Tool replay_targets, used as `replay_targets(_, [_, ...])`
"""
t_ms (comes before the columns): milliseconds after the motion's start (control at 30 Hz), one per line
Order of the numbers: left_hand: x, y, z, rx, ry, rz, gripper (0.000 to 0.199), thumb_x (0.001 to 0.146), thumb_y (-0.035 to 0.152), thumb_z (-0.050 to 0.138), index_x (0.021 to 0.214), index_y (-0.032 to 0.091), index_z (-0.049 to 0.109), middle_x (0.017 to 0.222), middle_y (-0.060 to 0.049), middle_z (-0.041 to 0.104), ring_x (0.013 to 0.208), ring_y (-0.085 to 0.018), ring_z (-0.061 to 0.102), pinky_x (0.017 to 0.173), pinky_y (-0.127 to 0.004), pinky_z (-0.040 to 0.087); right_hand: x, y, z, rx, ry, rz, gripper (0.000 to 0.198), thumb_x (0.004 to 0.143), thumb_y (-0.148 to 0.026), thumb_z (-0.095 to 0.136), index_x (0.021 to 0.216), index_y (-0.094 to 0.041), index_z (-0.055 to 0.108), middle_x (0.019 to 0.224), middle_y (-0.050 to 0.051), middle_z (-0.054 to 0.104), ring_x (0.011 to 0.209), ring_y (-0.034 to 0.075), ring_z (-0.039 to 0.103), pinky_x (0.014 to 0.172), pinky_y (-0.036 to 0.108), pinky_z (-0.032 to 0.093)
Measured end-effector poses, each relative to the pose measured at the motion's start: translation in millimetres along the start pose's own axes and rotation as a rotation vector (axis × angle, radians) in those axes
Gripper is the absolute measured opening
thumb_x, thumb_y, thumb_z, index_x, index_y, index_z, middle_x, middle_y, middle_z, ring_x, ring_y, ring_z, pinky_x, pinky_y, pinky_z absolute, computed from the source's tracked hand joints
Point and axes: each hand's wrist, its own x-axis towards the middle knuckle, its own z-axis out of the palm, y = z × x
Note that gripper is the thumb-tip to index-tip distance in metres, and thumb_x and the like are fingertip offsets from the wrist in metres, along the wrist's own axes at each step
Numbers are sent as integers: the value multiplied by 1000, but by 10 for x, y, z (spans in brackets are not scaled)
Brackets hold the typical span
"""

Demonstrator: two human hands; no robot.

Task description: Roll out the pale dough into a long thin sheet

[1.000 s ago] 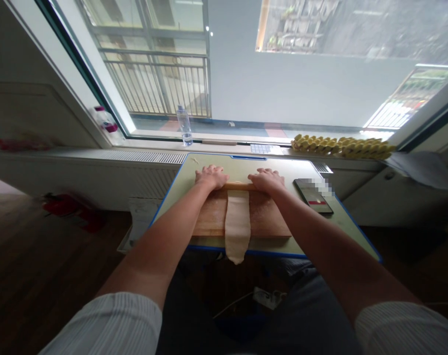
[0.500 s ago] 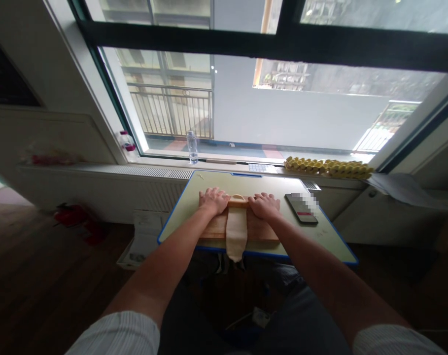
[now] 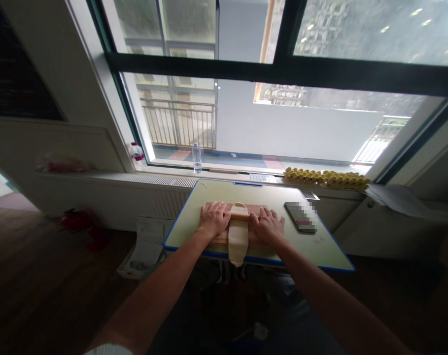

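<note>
A long flat strip of pale dough (image 3: 238, 245) lies lengthwise over a wooden board (image 3: 259, 238), its near end hanging past the front edges of the board and the table. Across the dough lies a wooden rolling pin (image 3: 240, 217). My left hand (image 3: 215, 217) covers the pin's left end and my right hand (image 3: 268, 224) its right end, both palms down with fingers over it. Beyond the pin shows the rounded far end of the dough. The pin's ends are hidden under my hands.
The small green-topped table (image 3: 194, 209) has a blue rim. A phone (image 3: 295, 216) lies on its right side. On the windowsill stand a clear bottle (image 3: 196, 159), a second bottle (image 3: 137, 154) and yellow egg trays (image 3: 325, 178). A red fire extinguisher (image 3: 78, 222) stands on the floor at left.
The rolling pin has come nearer to me along the dough under both hands, so more dough and board show beyond it. My view has tilted up slightly.
</note>
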Motion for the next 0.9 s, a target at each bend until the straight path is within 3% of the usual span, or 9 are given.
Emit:
replay_targets(133, [150,-4,-41,-27,-65,8,46,104,46,47,139,30,71,154,-4,65,144,-28,56,125,-52,38,171,18,-81,-3,-44,-59,61,109,-51,33,161,-23,51,170,14,43,154,35,37,123,66,27])
replay_targets(233, [268,-11,-23,-23,-102,-38,49,104,45,45,144,30,68,158,-3,63,147,-25,54,125,-48,38,262,28,-36,-24,13,-85,58,108,-48,36,158,-23,54,168,12,46,153,35,38,123,64,27])
replay_targets(400, [358,4,14,61,-138,-28,57,107,48,37,155,27,60,167,-6,51,156,-30,44,128,-54,33,246,29,104,-49,118,-114,49,110,-46,34,140,-27,68,157,11,59,142,35,49,119,60,31])
replay_targets(700, [574,-29,112,89,-169,-43,59,106,50,34,154,29,62,167,-8,52,153,-32,45,126,-65,31,489,-25,3,-22,80,-48,55,106,-48,41,151,-26,63,158,12,58,141,34,48,116,52,36])
replay_targets(900, [783,-58,158,113,-214,-27,58,105,51,38,156,32,59,169,-8,49,155,-32,43,128,-63,30,765,6,-7,-4,-18,-32,59,104,-56,46,155,-28,59,164,10,53,147,33,43,119,50,35])
